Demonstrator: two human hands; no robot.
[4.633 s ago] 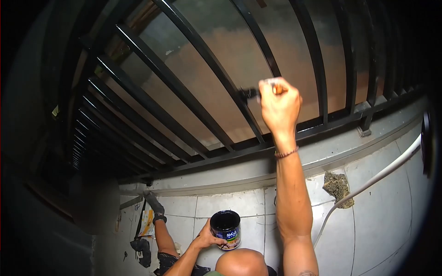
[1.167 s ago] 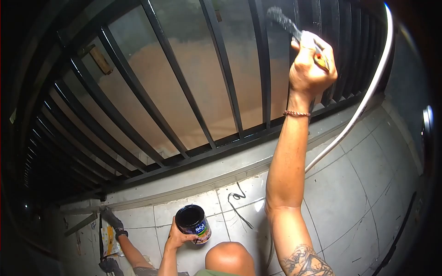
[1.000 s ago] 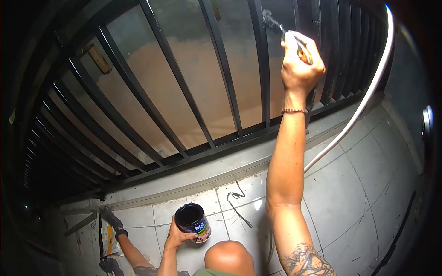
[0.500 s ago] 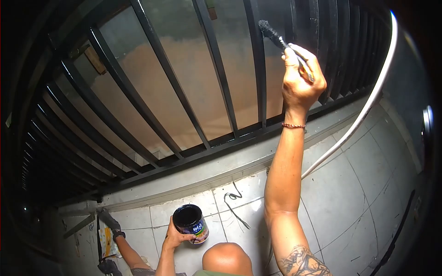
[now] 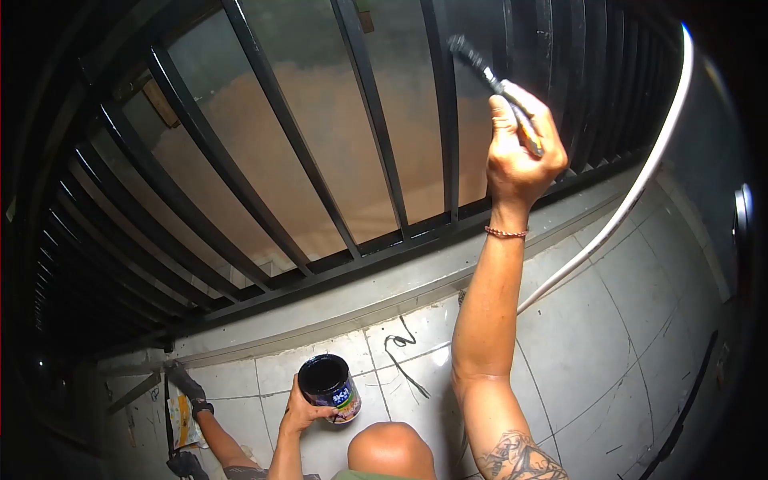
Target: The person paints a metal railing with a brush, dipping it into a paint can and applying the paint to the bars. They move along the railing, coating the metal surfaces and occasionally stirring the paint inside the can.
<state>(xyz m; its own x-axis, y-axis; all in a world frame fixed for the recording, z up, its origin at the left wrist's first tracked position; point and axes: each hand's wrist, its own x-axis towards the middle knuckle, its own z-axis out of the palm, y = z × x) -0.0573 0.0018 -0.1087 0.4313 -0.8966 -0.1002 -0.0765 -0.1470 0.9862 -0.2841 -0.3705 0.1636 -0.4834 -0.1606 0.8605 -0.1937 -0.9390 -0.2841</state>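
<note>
My right hand [image 5: 526, 136] is closed around the handle of a paintbrush [image 5: 478, 66]. The bristles are coated in black and lie at or just beside a dark metal bar [image 5: 442, 104] of the railing; whether they touch cannot be made out. Low in the view, my left hand [image 5: 302, 410] grips an open paint can [image 5: 334, 390] by its side. Black paint shows inside the can, and its label faces right. Fingers behind the can are hidden.
A white hose or cable [image 5: 632, 200] curves across the right side. Black paint marks [image 5: 400, 352] streak the tiled floor [image 5: 592, 352]. Another person's gloved hand [image 5: 186, 382] is at the lower left, near a yellow-and-white packet [image 5: 178, 420]. A low ledge [image 5: 320, 300] runs under the railing.
The brush has turned slightly, so its bristles look narrower, and my right wrist has dropped a little. My left hand and the can stay nearly in place.
</note>
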